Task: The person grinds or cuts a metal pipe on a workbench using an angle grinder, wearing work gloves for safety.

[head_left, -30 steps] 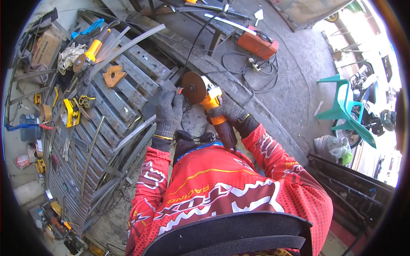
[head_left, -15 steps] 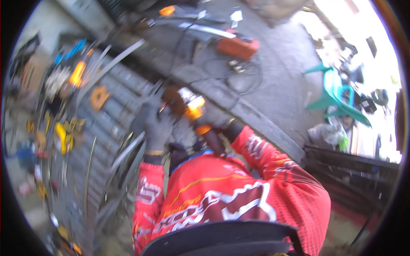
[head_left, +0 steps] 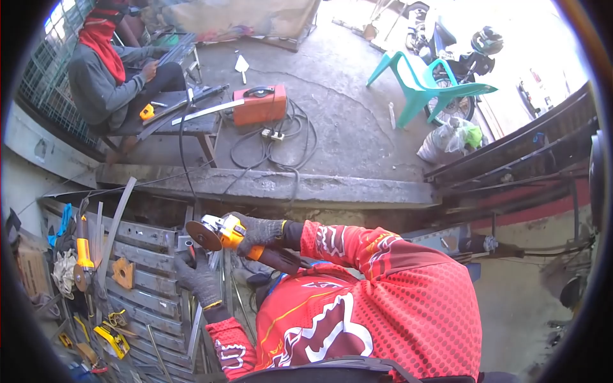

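Note:
My right hand point(head_left: 260, 233), in a dark grey glove, grips a yellow angle grinder point(head_left: 232, 231) by its body. Its brown disc point(head_left: 204, 236) faces left. Below and left of the disc is my gloved left hand point(head_left: 199, 282), its fingers closed around a small dark piece that I cannot make out. Beneath this hand lies a slatted grey metal surface point(head_left: 143, 274) with loose metal strips. A second yellow grinder point(head_left: 83, 252) rests to the left, near an orange-brown notched block point(head_left: 123, 273).
A concrete ledge point(head_left: 345, 191) crosses ahead. Beyond it stand a red-orange machine box point(head_left: 268, 105) with coiled cable and a green plastic chair point(head_left: 421, 83). A person point(head_left: 105, 89) sits at the upper left by a low bench. A yellow tool point(head_left: 113, 341) lies lower left.
The view has swung left and steadied, bringing the seated person into sight. My right hand still holds the grinder, and my left hand remains close to its disc.

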Motion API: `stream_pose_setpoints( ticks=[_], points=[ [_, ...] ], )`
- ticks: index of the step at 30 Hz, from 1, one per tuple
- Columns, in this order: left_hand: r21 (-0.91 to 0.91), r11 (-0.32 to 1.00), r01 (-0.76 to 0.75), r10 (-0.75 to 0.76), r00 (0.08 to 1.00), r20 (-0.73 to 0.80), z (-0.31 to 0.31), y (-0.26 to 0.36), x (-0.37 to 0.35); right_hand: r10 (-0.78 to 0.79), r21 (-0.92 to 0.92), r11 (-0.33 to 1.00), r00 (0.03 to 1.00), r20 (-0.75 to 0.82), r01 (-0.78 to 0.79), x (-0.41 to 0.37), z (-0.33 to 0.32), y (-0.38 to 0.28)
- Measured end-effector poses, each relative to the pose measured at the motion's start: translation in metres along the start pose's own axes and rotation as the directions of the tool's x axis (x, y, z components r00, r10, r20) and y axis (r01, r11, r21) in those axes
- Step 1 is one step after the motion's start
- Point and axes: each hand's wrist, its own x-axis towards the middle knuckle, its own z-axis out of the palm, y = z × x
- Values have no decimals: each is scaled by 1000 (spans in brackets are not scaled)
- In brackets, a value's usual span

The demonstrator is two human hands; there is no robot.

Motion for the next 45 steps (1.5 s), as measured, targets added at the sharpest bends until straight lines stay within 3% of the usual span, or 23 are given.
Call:
stream_pose_setpoints(
  ticks=[2, 3, 4, 5, 6, 8, 9, 10, 12, 14, 15, 17, 18, 20, 24, 26, 27, 29, 36, 39, 42, 44, 45],
  points=[
    [-193, 980, -50, 62, 996, 57, -10, 14, -2, -23, 11, 1000, 1000, 1, 23, -6, 0, -18],
    [15, 1000, 22, -25, 978, 207, -12, -4, 5, -45, 20, 999, 999, 11, 44, -10, 0, -24],
    [11, 998, 68, -69, 968, 242, -9, -22, 2, 15, 17, 1000, 996, -84, -14, -13, -1, -16],
    [19, 991, 130, -131, 955, 265, -12, -19, 4, -93, -119, 989, 995, -42, 87, -14, -3, -28],
    [-91, 982, 164, -134, 953, 271, -18, -7, 0, -28, -149, 989, 998, -54, 19, -5, -10, -5],
    [-361, 924, 128, -54, 976, 209, -14, 1, 1, 181, 99, 979, 983, -24, -177, -9, -8, -9],
    [-513, 857, 39, 36, 990, 136, -6, -22, 3, 167, 134, 978, 986, -28, -162, -7, -11, -1],
    [-469, 878, 92, 3, 980, 197, 2, -52, 5, 201, 246, 948, 979, 33, -203, -11, -5, -16],
    [-431, 890, 148, -35, 965, 258, 2, -66, 5, 225, 241, 945, 974, 11, -220, -11, -6, -12],
    [-690, 566, 451, -175, 883, 435, -3, -40, 3, 216, 233, 948, 976, 29, -217, -13, -6, -14],
    [-688, 564, 457, -178, 880, 440, 3, -49, 4, 217, 209, 954, 976, 9, -214, -13, -4, -16],
    [-619, 734, 279, -69, 938, 341, 11, -62, 9, 215, 182, 961, 977, -16, -209, -12, -1, -20],
    [-621, 732, 281, -69, 937, 342, 15, -69, 7, 215, 172, 963, 977, -12, -209, -12, 0, -21],
    [-683, 573, 454, -171, 881, 442, 3, -39, 4, 217, 163, 963, 976, -6, -213, -11, 2, -22],
    [-588, 696, 412, -166, 889, 426, 5, -32, 3, 178, 153, 972, 984, 7, -177, -10, 5, -31],
    [-481, 877, 18, 127, 955, 267, 24, -61, 8, 198, 162, 967, 980, 9, -197, -10, 6, -32],
    [-481, 877, 18, 127, 955, 268, 26, -65, 7, 183, 168, 969, 983, 11, -182, -9, 6, -30],
    [-504, 825, 256, -66, 929, 363, 15, -40, 6, 167, 174, 970, 986, 12, -167, -7, 5, -28],
    [-358, 917, 177, -76, 957, 279, 11, -32, 6, 182, 180, 968, 983, -11, -177, -3, 1, -16],
    [-300, 954, 27, 28, 984, 177, 14, -44, 7, 177, 187, 967, 984, -2, -174, -3, 0, -15],
    [-332, 940, 77, -17, 983, 180, 8, -44, 7, 215, 221, 951, 976, 23, -214, -3, -7, -9],
    [-551, 773, 314, -124, 927, 354, -6, -41, 5, 204, 227, 953, 979, 16, -202, -3, -8, -10],
    [-549, 775, 314, -134, 930, 343, -9, -44, 4, 205, 226, 952, 978, 30, -207, -3, -8, -12]
  ],
)
